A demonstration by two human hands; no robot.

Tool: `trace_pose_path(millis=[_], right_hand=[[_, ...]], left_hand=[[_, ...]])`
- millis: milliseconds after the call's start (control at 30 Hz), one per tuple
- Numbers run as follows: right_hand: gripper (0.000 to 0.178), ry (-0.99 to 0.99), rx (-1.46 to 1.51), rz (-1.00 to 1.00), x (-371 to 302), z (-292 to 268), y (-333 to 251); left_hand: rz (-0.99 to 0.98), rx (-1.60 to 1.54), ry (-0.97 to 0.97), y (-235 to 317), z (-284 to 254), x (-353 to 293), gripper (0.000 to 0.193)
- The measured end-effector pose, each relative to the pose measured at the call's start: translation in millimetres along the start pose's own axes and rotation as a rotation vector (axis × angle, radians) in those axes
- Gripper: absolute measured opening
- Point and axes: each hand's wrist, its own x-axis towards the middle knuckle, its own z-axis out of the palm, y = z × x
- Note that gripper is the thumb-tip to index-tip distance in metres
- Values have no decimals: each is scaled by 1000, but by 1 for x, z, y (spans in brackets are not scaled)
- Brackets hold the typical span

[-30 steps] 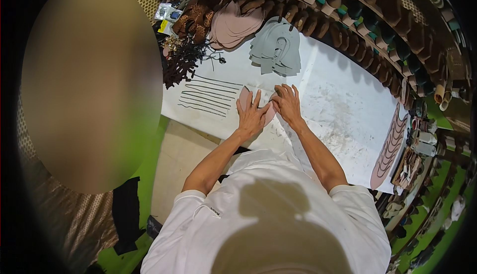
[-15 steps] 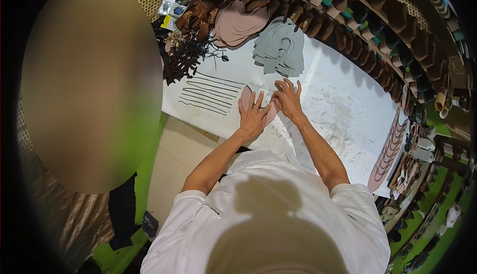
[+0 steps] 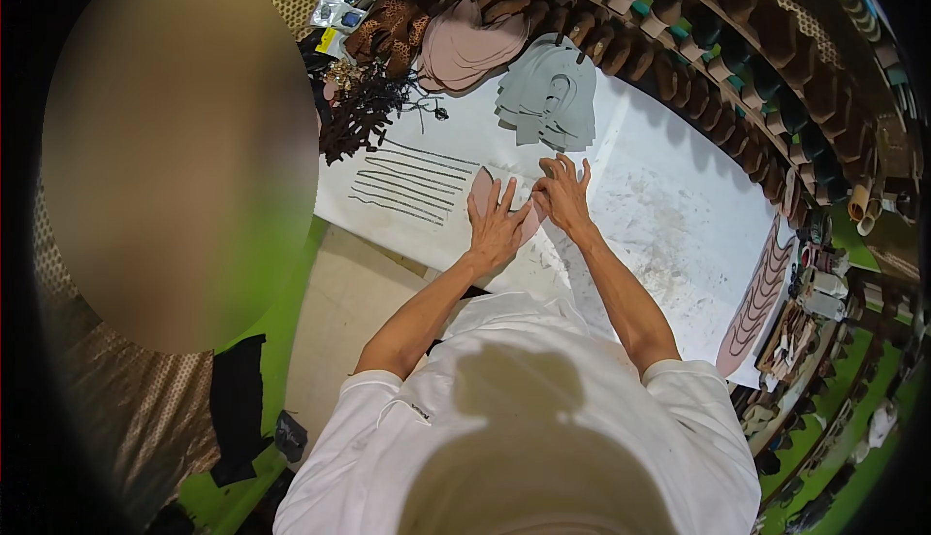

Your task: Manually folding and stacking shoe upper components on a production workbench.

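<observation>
A pink sole-shaped piece [image 3: 529, 228] with a dark edge lies on the white table in front of me. My left hand [image 3: 497, 230] presses flat across it, fingers spread. At the far right edge of the piece, my right hand [image 3: 564, 197] is pinched between thumb and forefinger, its other fingers raised; whatever is in the pinch is too small to make out. Left of my hands, several thin dark strips [image 3: 407, 181] lie side by side in a row. Beyond them is a stack of grey sole-shaped sheets [image 3: 545, 103].
Pink cut pieces [image 3: 470, 48] are piled at the back, beside a heap of dark brown straps [image 3: 364, 113]. Rows of shoes [image 3: 679, 89] curve along the table's far edge. Overlapping pink insoles [image 3: 756, 302] lie at the right end. A blurred shape [image 3: 179, 147] covers the left.
The view has shifted very slightly. Both hands stay at the pink piece in nearly the same pose.
</observation>
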Motion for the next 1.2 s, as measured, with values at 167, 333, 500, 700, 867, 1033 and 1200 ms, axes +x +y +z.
trace_pose_path(millis=[167, 333, 500, 700, 867, 1033, 1200], right_hand=[[9, 4, -3, 23, 1, 3, -1], [13, -5, -10, 57, 2, 2, -1], [17, 17, 9, 93, -1, -4, 6], [17, 31, -4, 66, -7, -6, 18], [17, 15, 18, 76, -1, -7, 18], [19, 32, -13, 80, 0, -9, 25], [19, 71, 77, 74, 0, -9, 31]], left_hand=[[-6, -42, -2, 2, -4, 4, 61], [-38, -56, 33, 1, -5, 7, 63], [-10, -45, 39, -3, -2, 8, 62], [-21, -65, 33, -1, -7, 16, 53], [-9, -87, 119, -1, -5, 21, 46], [-31, -81, 90, -2, -2, 20, 42], [-22, -103, 98, -3, -1, 22, 40]])
